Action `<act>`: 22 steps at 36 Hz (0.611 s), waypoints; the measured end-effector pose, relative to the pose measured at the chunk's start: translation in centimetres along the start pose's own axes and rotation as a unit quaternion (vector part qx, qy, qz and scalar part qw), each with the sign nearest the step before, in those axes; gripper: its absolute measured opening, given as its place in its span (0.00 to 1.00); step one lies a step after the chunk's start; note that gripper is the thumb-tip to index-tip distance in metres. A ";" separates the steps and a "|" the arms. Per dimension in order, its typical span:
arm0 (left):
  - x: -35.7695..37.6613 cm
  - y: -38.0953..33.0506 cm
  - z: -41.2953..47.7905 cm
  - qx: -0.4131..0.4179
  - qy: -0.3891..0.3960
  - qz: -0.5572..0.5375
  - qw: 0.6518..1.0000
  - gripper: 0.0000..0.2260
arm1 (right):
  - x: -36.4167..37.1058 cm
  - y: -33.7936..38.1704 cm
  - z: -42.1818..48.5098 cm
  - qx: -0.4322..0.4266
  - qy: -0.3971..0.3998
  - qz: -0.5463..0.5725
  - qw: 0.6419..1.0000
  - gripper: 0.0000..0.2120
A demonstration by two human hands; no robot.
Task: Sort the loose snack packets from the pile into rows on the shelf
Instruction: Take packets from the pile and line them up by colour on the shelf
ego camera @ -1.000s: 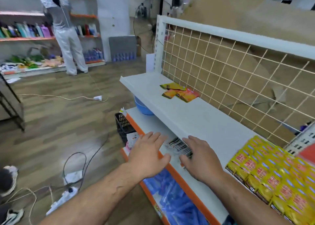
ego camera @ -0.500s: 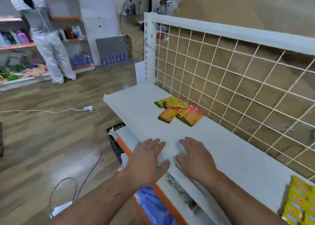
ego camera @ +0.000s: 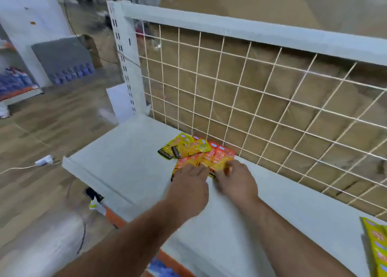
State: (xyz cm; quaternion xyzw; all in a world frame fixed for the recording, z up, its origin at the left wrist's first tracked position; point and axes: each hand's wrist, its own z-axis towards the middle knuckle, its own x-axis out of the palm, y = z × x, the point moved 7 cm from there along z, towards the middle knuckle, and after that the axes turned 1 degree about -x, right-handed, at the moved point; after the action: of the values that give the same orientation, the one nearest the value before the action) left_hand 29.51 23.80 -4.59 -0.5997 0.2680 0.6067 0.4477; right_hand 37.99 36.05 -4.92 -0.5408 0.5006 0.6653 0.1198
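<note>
Left fingers (ego camera: 196, 168) lie close together and pretty much flat on the near end of the orange packets (ego camera: 217, 155), so the left hand (ego camera: 189, 184) is just resting there. The right hand (ego camera: 237, 182) sits right beside it, and its fingers (ego camera: 232, 165) touch the same bunch, but it's too blurry to tell if they're pinching a packet or only pressing. The orange packets overlap in a loose fan, with yellow packets (ego camera: 184, 145) touching them on the left. All of it lies on the white shelf (ego camera: 125, 161), close against the wire grid (ego camera: 251, 100). A row of yellow packets (ego camera: 374, 241) pokes in at the far right, well apart.
</note>
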 end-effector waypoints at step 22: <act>-0.4 -1.3 4.9 0.166 0.097 -0.079 0.978 0.10 | -0.1 -3.2 -2.0 0.245 -0.044 0.055 0.967 0.27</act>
State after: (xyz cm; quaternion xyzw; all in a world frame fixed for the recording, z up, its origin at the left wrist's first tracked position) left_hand 28.18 28.58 -3.29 -0.5923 0.3594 0.4550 0.5595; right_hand 41.48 35.99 -6.36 -0.4370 0.6713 0.5509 0.2342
